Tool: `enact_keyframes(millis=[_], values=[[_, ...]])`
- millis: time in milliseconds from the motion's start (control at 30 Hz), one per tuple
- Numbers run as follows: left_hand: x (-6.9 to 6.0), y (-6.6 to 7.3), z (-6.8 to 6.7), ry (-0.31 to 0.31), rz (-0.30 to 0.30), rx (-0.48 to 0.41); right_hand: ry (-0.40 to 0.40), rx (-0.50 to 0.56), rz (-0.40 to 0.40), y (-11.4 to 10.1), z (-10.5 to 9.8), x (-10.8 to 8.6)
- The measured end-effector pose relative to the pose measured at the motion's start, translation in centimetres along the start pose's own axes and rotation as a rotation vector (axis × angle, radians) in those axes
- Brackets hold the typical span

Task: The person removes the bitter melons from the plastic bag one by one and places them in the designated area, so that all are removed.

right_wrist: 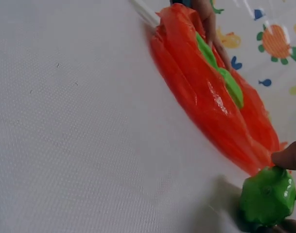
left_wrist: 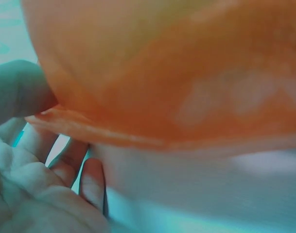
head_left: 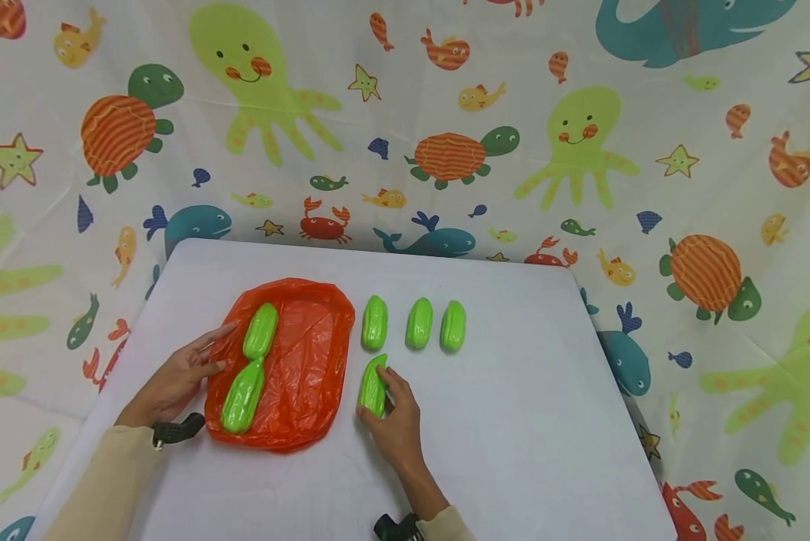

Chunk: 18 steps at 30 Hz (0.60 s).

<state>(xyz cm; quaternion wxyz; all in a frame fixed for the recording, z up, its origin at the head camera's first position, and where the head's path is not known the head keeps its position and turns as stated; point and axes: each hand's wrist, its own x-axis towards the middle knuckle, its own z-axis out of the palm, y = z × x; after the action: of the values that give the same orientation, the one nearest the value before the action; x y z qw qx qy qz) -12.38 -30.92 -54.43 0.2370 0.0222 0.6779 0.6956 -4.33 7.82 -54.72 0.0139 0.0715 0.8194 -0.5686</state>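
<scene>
A red plastic bag [head_left: 303, 361], spread into a shallow holder with a raised edge, lies on the left of the white table. Inside it are two ridged green toy cucumbers, one [head_left: 261, 330] behind the other [head_left: 243, 397]. My left hand [head_left: 178, 376] pinches the bag's left edge; in the left wrist view the thumb [left_wrist: 21, 90] is over the rim and the fingers are below. To the right of the bag, my right hand [head_left: 397, 421] holds another green cucumber [head_left: 373, 387] between thumb and fingers. The right wrist view shows that cucumber [right_wrist: 268, 196] end-on.
Three more green cucumbers stand in a row behind my right hand: a left one [head_left: 374, 323], a middle one [head_left: 419, 323] and a right one [head_left: 453, 327]. A patterned sea-animal curtain [head_left: 391, 113] hangs behind the white table [head_left: 527, 421].
</scene>
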Motion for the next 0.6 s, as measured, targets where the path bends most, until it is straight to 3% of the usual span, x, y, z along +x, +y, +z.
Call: enact_keyframes(millis=[400, 600], values=[[-0.05, 0.19, 0.18, -0.003, 0.001, 0.004, -0.005, -0.025, -0.036, 0.19, -0.04, -0.17], [-0.03, 0.24, 0.18, -0.007, -0.002, -0.004, 0.058, -0.091, -0.071, -0.04, -0.04, -0.01]])
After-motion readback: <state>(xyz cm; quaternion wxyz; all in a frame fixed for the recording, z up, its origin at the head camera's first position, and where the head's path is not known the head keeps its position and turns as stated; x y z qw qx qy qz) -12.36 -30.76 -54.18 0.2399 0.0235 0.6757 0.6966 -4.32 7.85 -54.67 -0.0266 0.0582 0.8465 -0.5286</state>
